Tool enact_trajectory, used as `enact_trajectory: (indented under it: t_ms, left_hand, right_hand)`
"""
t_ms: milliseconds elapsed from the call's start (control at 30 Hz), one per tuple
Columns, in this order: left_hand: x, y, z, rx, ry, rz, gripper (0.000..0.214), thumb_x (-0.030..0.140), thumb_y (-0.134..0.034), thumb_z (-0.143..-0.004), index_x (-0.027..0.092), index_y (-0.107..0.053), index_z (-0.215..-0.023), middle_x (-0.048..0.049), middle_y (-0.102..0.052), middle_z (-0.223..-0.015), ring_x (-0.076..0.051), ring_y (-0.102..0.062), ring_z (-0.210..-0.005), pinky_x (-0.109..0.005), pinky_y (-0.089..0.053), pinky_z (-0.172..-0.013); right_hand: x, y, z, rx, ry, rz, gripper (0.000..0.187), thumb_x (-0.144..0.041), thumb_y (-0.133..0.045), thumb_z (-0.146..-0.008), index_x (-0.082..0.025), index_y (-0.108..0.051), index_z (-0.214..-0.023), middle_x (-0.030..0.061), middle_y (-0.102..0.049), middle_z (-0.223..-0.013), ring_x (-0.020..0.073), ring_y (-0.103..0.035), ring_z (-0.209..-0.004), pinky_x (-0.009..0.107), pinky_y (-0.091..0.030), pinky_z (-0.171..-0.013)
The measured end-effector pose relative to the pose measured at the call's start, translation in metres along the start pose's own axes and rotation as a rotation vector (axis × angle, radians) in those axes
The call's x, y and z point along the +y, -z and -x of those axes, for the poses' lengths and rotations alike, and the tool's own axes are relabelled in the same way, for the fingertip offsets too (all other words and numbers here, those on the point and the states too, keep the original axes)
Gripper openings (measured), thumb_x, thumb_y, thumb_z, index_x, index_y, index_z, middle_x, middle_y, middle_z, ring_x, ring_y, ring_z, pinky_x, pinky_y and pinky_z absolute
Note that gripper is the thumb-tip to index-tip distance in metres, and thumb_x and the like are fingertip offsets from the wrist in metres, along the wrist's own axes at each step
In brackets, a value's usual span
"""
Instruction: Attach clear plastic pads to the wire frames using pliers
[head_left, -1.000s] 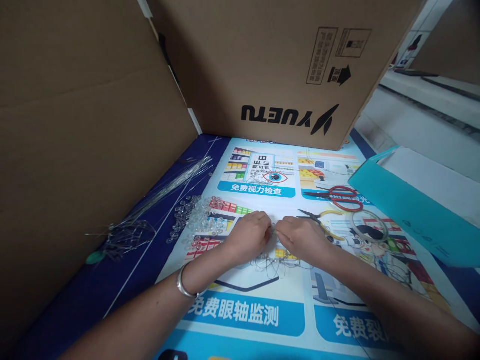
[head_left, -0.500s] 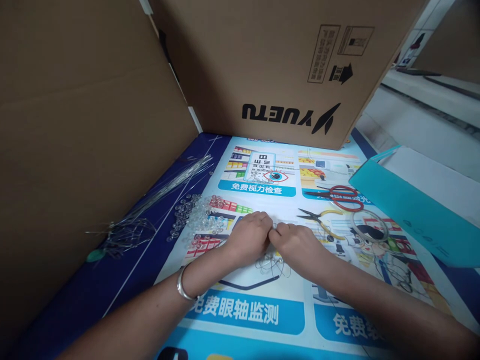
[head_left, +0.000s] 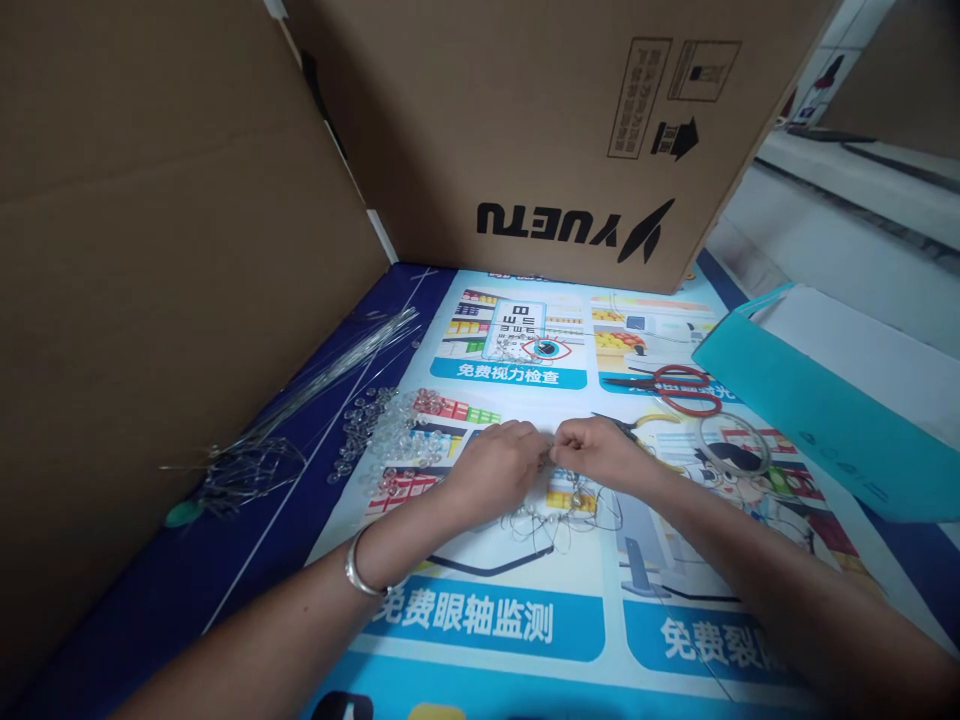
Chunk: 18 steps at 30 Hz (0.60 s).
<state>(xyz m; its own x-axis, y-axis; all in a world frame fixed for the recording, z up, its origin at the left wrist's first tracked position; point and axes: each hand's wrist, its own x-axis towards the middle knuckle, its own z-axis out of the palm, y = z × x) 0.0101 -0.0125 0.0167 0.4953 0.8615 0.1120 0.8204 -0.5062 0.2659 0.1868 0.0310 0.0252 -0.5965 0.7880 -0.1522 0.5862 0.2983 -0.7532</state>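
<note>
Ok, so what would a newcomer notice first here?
Probably the tall cardboard panel at the back, with its upside-down YUETU lettering. Next, the left hand and right hand, close together at the centre, a beaded wire piece by them. Then the red-handled scissors and turquoise box to the right.

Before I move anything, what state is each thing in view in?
Beaded wire: thin ends splayed out
Left hand: curled at the beaded wire, fingertips mostly hidden
Right hand: fingers closed at the beaded wire
Clear beads: loose, scattered
Wire bundle: lying, one end tangled
Red-handled scissors: lying, unheld
Yellow-handled pliers: partly hidden, opening unclear
Pale coil: ring-shaped, lying flat
Teal box: resting, open or closed unclear
Cardboard: standing upright
</note>
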Motion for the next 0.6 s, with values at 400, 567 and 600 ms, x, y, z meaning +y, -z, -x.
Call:
enact_trajectory:
  t_ms: [400, 567, 600]
  left_hand:
    - [-0.0019, 0.0030, 0.0014, 0.025, -0.009, 0.082, 0.015, 0.016, -0.040, -0.084, 0.015, -0.054, -0.079, -0.0035, -0.056, -0.077, -0.017, -0.050, -0.075, -0.029, -0.040, -0.068]
    - [-0.0045, 0.0023, -0.0002, 0.032, 0.004, 0.293, 0.017, 0.020, -0.044, -0.085, 0.019, -0.059, -0.092, -0.0021, -0.059, -0.082, -0.016, -0.053, -0.080, -0.027, -0.041, -0.071]
    - [-0.0054, 0.0017, -0.0007, 0.031, 0.014, 0.336, 0.017, 0.020, -0.045, -0.085, 0.021, -0.060, -0.093, -0.0016, -0.060, -0.082, -0.016, -0.053, -0.081, -0.027, -0.041, -0.071]
  right_hand:
    - [0.0069, -0.0017, 0.0025, 0.045, 0.017, -0.281, 0.023, -0.036, -0.055, -0.075, -0.015, -0.053, -0.065, -0.0049, -0.043, -0.057, 0.0074, -0.035, -0.054, 0.020, -0.028, -0.048]
    - [0.0053, 0.0003, 0.0025, 0.044, 0.012, -0.328, 0.024, -0.037, -0.058, -0.073, -0.014, -0.056, -0.067, -0.0041, -0.046, -0.058, 0.0077, -0.037, -0.055, 0.020, -0.029, -0.049]
    - [0.0049, 0.0006, 0.0026, 0.045, 0.011, -0.326, 0.024, -0.038, -0.059, -0.073, -0.014, -0.056, -0.067, -0.0038, -0.046, -0.058, 0.0080, -0.038, -0.056, 0.020, -0.030, -0.050]
